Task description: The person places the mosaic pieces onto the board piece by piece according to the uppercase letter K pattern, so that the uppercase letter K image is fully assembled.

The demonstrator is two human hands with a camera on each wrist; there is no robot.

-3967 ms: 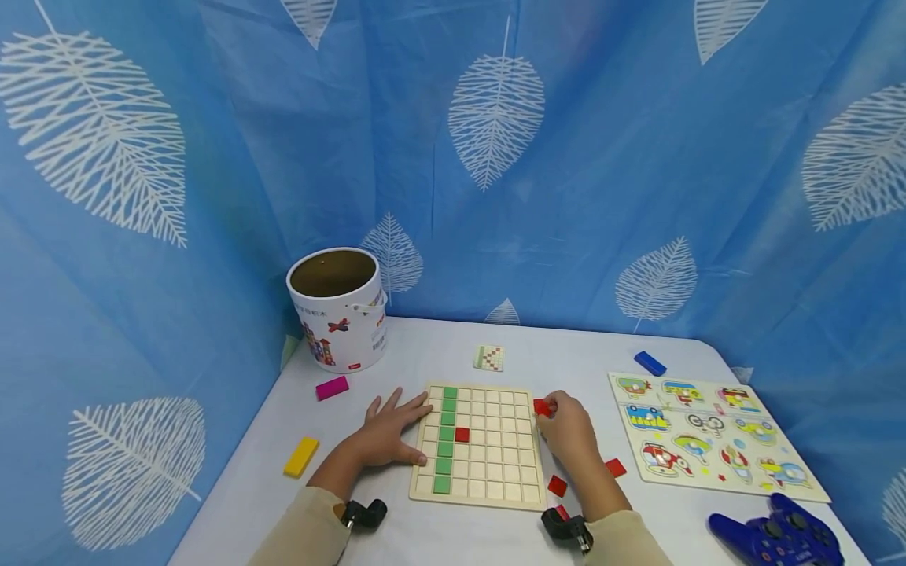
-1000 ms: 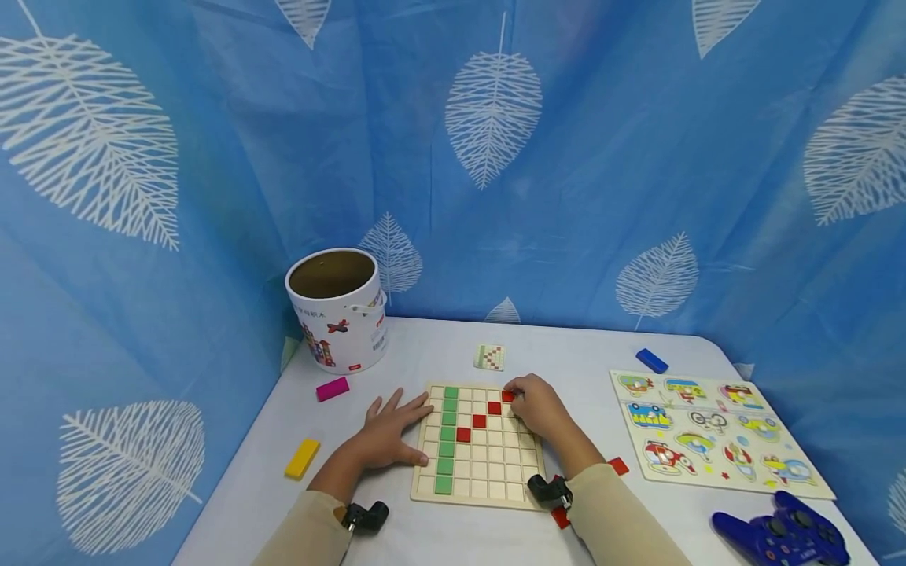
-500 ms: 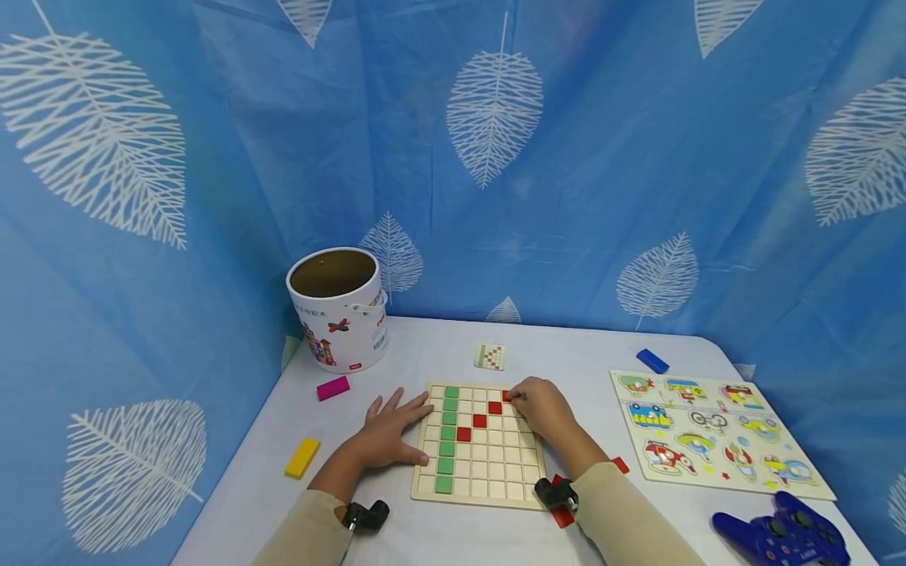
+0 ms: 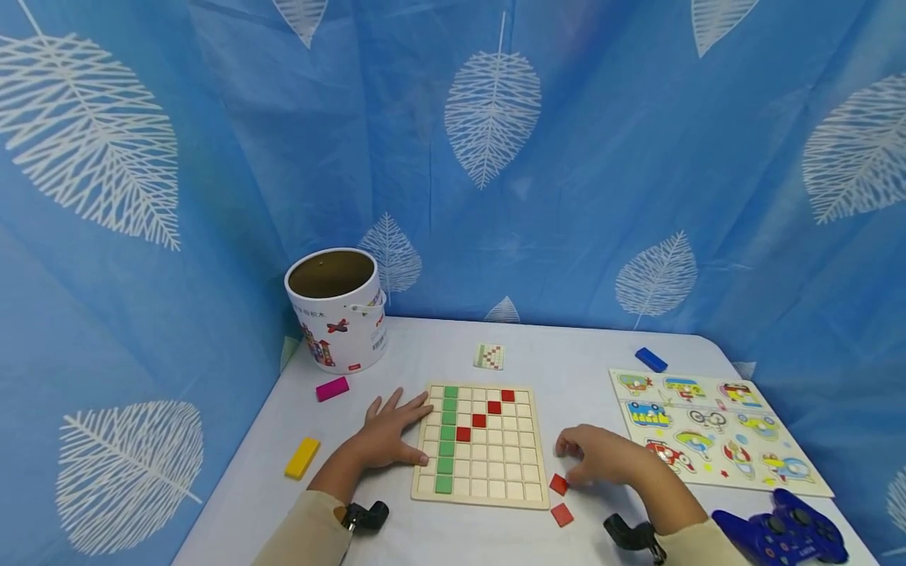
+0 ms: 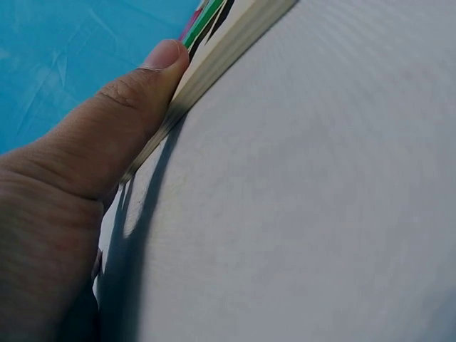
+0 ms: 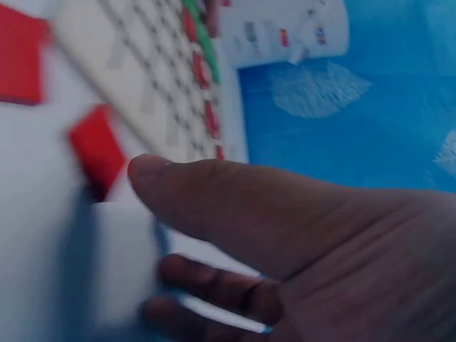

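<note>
A wooden grid board lies in the middle of the table. It bears a column of green tiles and a diagonal of red tiles rising to the right. My left hand rests spread at the board's left side, its thumb against the edge in the left wrist view. To the right of the board my right hand hovers with loosely bent fingers and holds nothing. Its thumb is beside a loose red tile; another red tile lies nearer the front.
Behind the board lies a small pattern card. A white bucket, a magenta block and a yellow block are on the left. On the right are a picture puzzle board, a blue block and a blue game controller.
Several red tiles now form a diagonal, where one lay four seconds ago. My right hand has let go of the top-right tile and moved down and right. The left hand stays put.
</note>
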